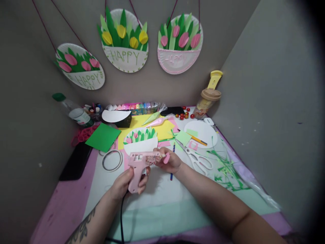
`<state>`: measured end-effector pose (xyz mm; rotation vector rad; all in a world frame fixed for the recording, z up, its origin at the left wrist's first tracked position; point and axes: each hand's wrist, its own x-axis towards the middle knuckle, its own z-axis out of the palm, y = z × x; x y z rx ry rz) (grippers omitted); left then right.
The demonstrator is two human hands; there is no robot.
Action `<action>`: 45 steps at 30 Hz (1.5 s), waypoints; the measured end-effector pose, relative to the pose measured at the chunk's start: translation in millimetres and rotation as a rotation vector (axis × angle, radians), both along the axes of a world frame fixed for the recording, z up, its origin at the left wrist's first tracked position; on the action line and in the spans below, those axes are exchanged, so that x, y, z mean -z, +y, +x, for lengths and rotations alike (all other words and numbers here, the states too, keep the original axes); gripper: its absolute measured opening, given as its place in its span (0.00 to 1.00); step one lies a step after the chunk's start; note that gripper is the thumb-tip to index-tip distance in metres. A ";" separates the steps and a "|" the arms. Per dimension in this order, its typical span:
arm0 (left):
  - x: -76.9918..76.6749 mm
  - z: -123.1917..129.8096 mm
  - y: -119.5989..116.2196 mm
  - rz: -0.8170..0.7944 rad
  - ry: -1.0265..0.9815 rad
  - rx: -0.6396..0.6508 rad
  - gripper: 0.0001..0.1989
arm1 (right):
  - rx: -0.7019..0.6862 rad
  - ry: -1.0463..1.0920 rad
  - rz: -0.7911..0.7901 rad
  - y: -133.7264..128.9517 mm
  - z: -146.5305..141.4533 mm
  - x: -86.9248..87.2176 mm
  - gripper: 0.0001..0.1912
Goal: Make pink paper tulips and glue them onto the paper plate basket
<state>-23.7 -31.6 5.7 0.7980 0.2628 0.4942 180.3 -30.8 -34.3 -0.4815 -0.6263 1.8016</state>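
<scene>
A pink glue gun is held upright by its handle in my left hand, its nozzle pointing right and its black cord hanging down. At the nozzle, my right hand pinches a small pink paper piece, close to or touching the tip. Just behind the gun lies a white half-plate pocket with green paper leaves and pink tulips standing out of its top. A blue pencil lies beneath my right hand.
White scissors, a white paper circle and green scraps lie at the right. Tape rings, green paper, a black phone and a bottle are at the left. Decorated plates hang on the wall.
</scene>
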 end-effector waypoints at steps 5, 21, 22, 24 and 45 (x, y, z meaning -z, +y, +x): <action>2.0 -1.2 -0.4 -0.003 0.026 0.028 0.25 | -0.014 0.053 0.039 0.5 -0.1 -3.0 0.18; 4.4 -0.5 0.8 0.006 -0.010 0.022 0.23 | -0.024 0.186 0.136 3.7 2.8 4.7 0.10; 4.2 -0.4 0.7 0.003 -0.005 0.016 0.23 | -0.023 0.189 0.135 3.8 3.0 5.1 0.10; 4.2 -0.4 0.5 0.002 -0.003 0.012 0.23 | -0.014 0.186 0.123 4.0 3.2 5.4 0.11; -2.3 -21.0 6.2 0.232 0.317 0.063 0.33 | 0.056 0.245 0.035 4.8 4.7 -3.6 0.12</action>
